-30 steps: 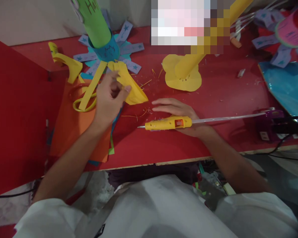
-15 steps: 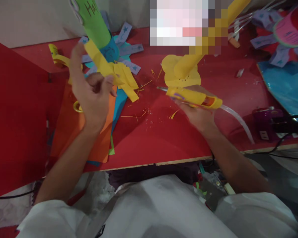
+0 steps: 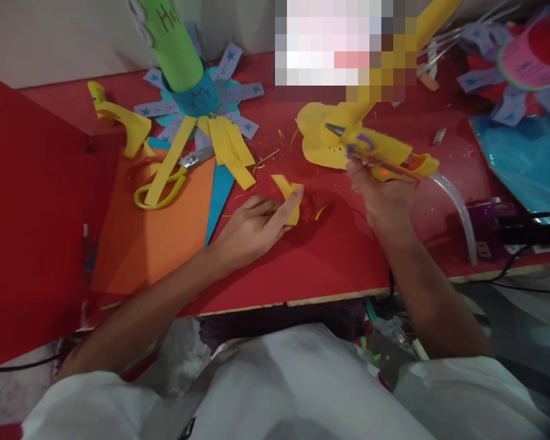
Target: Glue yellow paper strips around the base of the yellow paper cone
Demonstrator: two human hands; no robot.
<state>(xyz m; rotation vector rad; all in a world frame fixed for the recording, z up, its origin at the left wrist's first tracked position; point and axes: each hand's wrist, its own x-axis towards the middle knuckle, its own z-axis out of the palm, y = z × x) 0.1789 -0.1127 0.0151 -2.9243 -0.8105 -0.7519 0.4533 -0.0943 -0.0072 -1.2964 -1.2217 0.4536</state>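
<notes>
My left hand (image 3: pixel 261 229) pinches a bent yellow paper strip (image 3: pixel 291 205) low over the red table (image 3: pixel 330 263). In my right hand (image 3: pixel 385 198) is a yellow glue gun (image 3: pixel 380 151), its metal nozzle pointing left and a clear glue stick (image 3: pixel 461 208) curving out of its back. Behind the nozzle lies a yellow flower-shaped paper (image 3: pixel 316 137), with a yellow paper tube (image 3: pixel 433 24) rising from it. A heap of yellow paper strips (image 3: pixel 231 150) lies left of centre. Yellow-handled scissors (image 3: pixel 183 174) rest on orange paper (image 3: pixel 165 244), partly under another strip.
At the back left stands a green paper tube (image 3: pixel 174 55) in a blue base with purple strips around it. A pink paper piece (image 3: pixel 529 61) sits at the far right, above a blue plastic packet (image 3: pixel 527 159). A purple device (image 3: pixel 488 226) with a black cord stands near the right edge.
My left hand has moved right and down to the table's middle with a yellow strip, uncovering the scissors. The glue gun has shifted right and its nozzle has tipped upward.
</notes>
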